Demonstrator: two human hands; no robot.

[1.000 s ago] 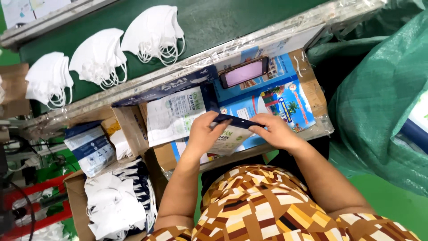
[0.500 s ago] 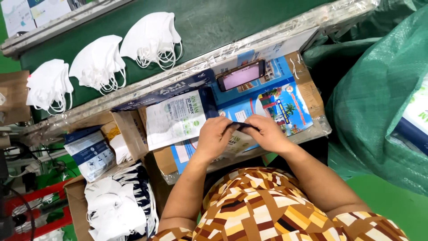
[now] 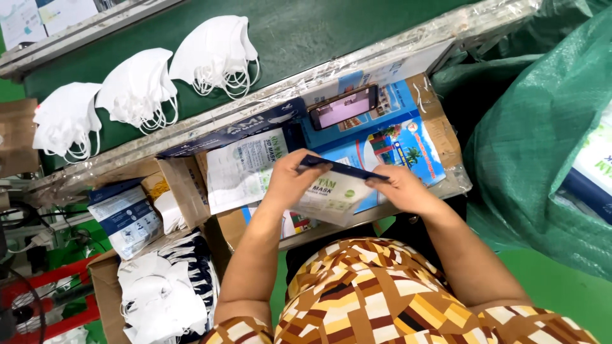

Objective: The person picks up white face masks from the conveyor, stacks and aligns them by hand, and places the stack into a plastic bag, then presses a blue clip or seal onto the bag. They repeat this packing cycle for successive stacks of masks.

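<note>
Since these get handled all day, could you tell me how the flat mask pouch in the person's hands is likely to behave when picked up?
The mask pouch looks thin and flat, so it is probably light and floppy. The left hand and right hand pinch its dark top strip, perhaps because one grip would let it sag. Its film looks glossy, so it may be slippery.

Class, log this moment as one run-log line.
left hand: holds mask pouch | right hand: holds pouch's dark top edge | phone: behind
</note>
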